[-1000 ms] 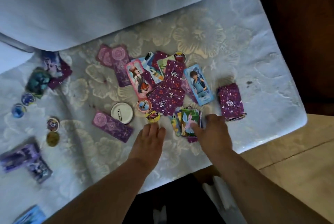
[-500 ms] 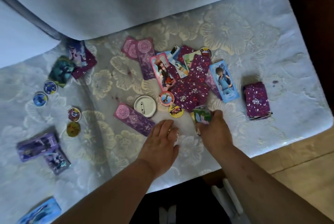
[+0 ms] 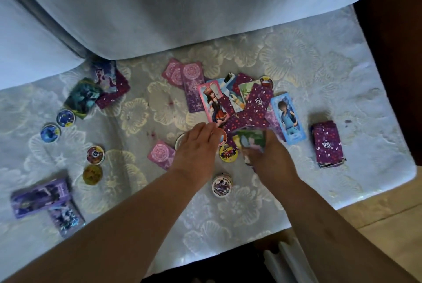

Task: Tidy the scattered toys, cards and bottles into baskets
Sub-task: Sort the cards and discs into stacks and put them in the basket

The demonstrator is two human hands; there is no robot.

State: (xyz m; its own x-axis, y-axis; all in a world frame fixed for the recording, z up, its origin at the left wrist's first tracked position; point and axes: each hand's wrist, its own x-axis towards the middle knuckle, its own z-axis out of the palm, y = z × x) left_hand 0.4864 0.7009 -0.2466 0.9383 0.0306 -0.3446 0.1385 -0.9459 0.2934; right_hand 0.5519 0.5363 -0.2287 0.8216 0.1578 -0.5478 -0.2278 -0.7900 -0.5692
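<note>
Beside the card pile point(image 3: 258, 102), your right grip point(image 3: 270, 161) clasps a few cards point(image 3: 252, 141), your left grip point(image 3: 196, 148) lies flat and released, and nearly everything remains unbasketed.

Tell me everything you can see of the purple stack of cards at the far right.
The purple card stack is a neat pile lying flat, face down. The top back is dark purple with pale petal marks and a pony logo. Card edges show at its near side. It rests on the pale flowered cover, apart from the scattered cards; nothing else touches it.
</note>
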